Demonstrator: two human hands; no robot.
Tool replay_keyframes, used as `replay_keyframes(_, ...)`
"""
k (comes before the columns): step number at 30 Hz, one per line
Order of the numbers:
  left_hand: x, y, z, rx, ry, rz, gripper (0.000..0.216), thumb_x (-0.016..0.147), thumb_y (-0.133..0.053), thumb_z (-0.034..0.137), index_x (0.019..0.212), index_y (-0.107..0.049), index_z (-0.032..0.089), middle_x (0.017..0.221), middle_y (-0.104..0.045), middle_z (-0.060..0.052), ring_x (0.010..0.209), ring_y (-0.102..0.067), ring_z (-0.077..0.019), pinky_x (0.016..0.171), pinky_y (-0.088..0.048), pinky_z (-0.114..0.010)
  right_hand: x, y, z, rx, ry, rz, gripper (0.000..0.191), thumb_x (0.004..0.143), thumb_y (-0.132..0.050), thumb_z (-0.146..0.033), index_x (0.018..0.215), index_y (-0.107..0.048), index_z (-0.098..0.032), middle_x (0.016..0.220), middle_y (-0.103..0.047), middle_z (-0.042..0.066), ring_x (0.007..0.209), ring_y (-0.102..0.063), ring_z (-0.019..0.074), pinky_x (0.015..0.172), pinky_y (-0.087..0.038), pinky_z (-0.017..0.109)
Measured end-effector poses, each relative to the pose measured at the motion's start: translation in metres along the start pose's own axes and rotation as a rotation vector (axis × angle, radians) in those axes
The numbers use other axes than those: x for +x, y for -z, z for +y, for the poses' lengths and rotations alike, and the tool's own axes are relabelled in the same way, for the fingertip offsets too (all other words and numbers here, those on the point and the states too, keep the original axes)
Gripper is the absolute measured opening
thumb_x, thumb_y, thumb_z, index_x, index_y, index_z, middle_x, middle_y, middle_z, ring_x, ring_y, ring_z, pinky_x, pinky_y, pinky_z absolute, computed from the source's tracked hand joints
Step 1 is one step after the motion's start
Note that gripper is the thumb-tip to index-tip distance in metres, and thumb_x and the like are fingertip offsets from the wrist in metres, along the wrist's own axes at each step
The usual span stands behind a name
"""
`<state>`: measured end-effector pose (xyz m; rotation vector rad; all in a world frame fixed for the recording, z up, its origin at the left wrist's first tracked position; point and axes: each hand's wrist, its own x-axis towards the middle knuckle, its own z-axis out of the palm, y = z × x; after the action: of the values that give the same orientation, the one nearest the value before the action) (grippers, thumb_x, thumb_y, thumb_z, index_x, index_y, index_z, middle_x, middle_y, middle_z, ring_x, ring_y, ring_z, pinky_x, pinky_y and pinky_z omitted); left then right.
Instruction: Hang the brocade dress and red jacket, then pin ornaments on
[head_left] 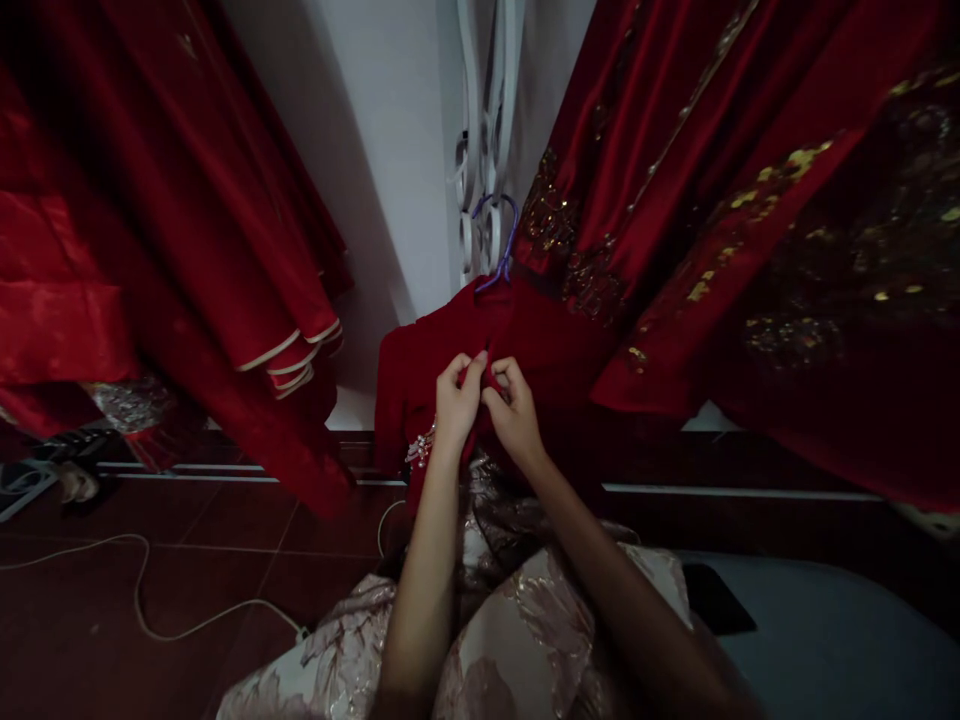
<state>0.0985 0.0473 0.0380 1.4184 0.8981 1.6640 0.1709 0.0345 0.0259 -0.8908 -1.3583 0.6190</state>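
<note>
A dark red long-sleeved top (pixel 420 350) hangs in front of me on a purple hanger (pixel 506 245). Its front has an opening running down from the neck. My left hand (pixel 459 400) pinches one edge of that opening with thumb and fingers. Close beside it, my right hand (pixel 516 412) is closed on the other edge, its fingertips nearly meeting the left ones. Whatever small fastening may lie between the fingertips is hidden. A beaded silver ornament (pixel 421 445) shows on the top, left of my left wrist. Shiny floral brocade cloth (pixel 517 640) spreads below my forearms.
Red garments (pixel 225 250) hang at the left, and red ones with gold sequins (pixel 750 230) at the right. Behind the hanger stands a white scrolled metal frame (pixel 480 120). A pale cable (pixel 142 590) crosses the tiled floor. A dark flat object (pixel 716 600) rests on a grey surface (pixel 825 630).
</note>
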Motion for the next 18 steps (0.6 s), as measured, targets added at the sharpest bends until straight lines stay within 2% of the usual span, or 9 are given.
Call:
replay_keyframes(4, -0.022, 0.019, -0.015, 0.054, 0.016, 0.122, 0.017, 0.075, -0.059, 0.026, 0.082, -0.045, 0.019, 0.072, -0.047, 0.004, 0.065, -0.048, -0.0067, 0.065, -0.04, -0.018, -0.013, 0.01, 0.011, 0.119, -0.056, -0.036, 0.023, 0.07, -0.05, -0.017, 0.09, -0.042, -0.022, 0.082, -0.049, -0.001, 0.077, -0.051, 0.0115, 0.07, -0.043, 0.022)
replay_keyframes(9, -0.028, 0.036, -0.016, 0.075, -0.073, -0.007, 0.029, 0.071, -0.062, 0.016, 0.098, -0.05, 0.019, 0.094, -0.058, -0.003, 0.087, -0.057, -0.0106, 0.08, -0.045, -0.024, -0.018, 0.024, 0.015, 0.115, -0.08, -0.073, 0.025, 0.079, -0.053, -0.03, 0.102, -0.051, -0.023, 0.095, -0.057, 0.004, 0.09, -0.056, 0.0142, 0.079, -0.047, 0.027)
replay_keyframes(15, -0.026, 0.039, -0.014, 0.075, -0.026, 0.031, 0.015, 0.07, -0.064, 0.019, 0.083, -0.058, 0.015, 0.084, -0.065, -0.004, 0.08, -0.062, -0.0127, 0.079, -0.049, -0.027, -0.021, 0.028, 0.017, 0.068, -0.07, -0.056, 0.03, 0.077, -0.061, -0.034, 0.103, -0.055, -0.023, 0.098, -0.061, 0.004, 0.077, -0.059, 0.0112, 0.072, -0.05, 0.025)
replay_keyframes(18, -0.028, 0.038, -0.016, 0.134, -0.004, -0.013, 0.011, 0.071, -0.063, 0.019, 0.081, -0.061, 0.015, 0.083, -0.065, -0.004, 0.078, -0.062, -0.0131, 0.076, -0.05, -0.026, -0.023, 0.029, 0.014, 0.016, -0.086, -0.058, 0.031, 0.077, -0.061, -0.034, 0.106, -0.058, -0.022, 0.102, -0.063, 0.005, 0.083, -0.061, 0.0132, 0.07, -0.051, 0.024)
